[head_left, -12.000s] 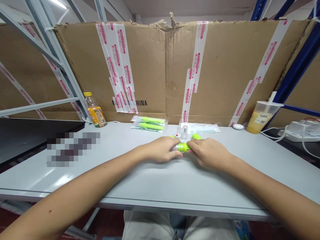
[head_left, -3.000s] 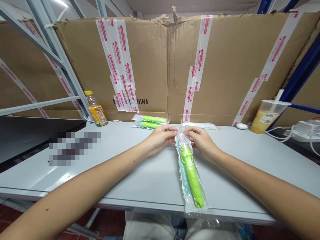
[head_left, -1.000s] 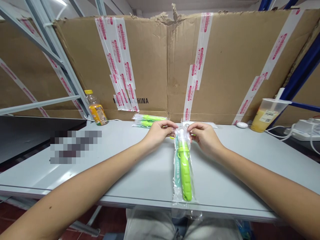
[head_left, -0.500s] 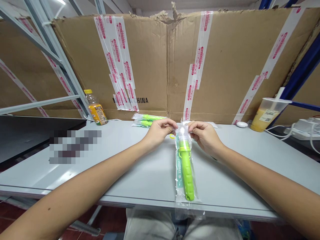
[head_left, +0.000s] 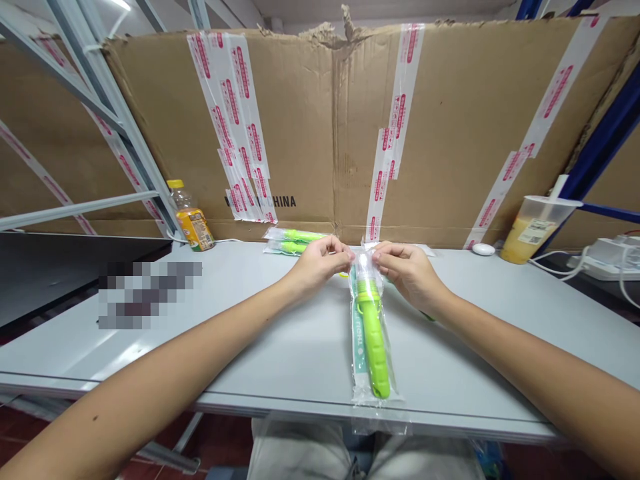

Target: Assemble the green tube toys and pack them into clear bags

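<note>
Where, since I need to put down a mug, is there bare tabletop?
One patch lies between the right forearm and drink cup; another between the left forearm and bagged green stick. It's crowded where the left hand and right hand meet, near the other bagged sticks.

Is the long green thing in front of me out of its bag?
No, the green thing lies inside a clear bag.
</note>
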Demonstrator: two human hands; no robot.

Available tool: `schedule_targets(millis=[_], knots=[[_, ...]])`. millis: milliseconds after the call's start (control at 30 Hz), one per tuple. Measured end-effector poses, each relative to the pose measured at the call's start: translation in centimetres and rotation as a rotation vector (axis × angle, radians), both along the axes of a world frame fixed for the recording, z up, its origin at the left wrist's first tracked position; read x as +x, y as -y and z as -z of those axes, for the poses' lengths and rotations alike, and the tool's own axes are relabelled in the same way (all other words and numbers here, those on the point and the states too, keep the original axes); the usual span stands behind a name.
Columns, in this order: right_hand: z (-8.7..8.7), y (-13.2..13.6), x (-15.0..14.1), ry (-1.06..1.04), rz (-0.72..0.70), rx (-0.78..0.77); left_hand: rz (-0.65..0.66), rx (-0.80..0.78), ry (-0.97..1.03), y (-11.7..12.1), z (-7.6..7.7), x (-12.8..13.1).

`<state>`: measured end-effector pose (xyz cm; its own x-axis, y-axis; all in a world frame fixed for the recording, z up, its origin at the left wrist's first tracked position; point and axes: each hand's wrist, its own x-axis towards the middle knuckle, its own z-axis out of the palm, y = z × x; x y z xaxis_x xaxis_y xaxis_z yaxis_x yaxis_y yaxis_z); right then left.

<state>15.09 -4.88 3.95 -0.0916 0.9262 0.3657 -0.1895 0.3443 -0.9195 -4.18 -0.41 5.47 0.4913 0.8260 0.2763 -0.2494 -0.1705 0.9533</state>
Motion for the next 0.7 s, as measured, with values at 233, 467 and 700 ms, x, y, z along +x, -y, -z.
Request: schedule_targets(millis=[233, 467, 700], knots=[[0.15, -0.33, 0.08, -0.014, -0.026, -0.012, 0.291, -0.203, -0.231, -0.23, 0.55, -0.55], [-0.04, -0.19, 0.15, -0.159, -0.204, -0.228, 0.275, -0.215, -0.145, -0.13, 0.66, -0.58], [0.51, -0.18, 0.14, 0.028, -0.349, -0.258, 0.259, -0.218, -0.177, 0.31, 0.39, -0.48]])
